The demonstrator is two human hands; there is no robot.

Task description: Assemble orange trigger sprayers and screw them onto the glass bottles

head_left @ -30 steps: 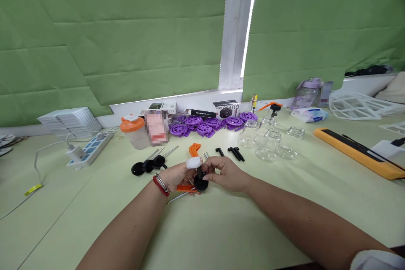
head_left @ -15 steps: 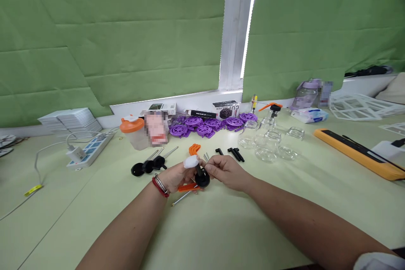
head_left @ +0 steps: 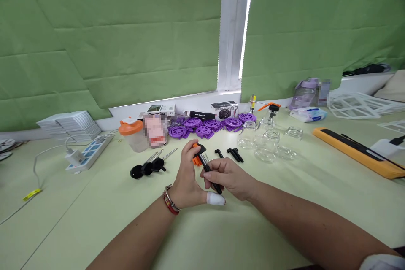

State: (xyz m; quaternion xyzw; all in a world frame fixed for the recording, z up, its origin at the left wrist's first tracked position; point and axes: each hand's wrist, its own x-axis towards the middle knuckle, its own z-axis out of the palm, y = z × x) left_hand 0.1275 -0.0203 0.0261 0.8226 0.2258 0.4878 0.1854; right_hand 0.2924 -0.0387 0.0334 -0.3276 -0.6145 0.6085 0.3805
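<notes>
My left hand (head_left: 187,177), with a white bandage on the thumb and a red bracelet at the wrist, grips the upper end of a black pump part (head_left: 207,168) with an orange piece attached near its top. My right hand (head_left: 230,178) pinches the black stem lower down. Both hands hold the part just above the pale green table (head_left: 95,219). Behind them lie loose orange levers (head_left: 196,160), short black nozzles (head_left: 233,153) and black pump heads with metal tubes (head_left: 148,166).
Several clear glass jars (head_left: 268,143) stand right of the hands. Purple plastic discs (head_left: 209,124), small boxes and an orange-lidded cup (head_left: 130,134) line the window sill. A power strip (head_left: 87,154) lies at left, a long orange tool (head_left: 357,152) at right.
My left hand has turned over, its bandaged thumb now pointing down toward the table. The black pump part has tilted from upright to slanted, its stem now pinched by my right hand.
</notes>
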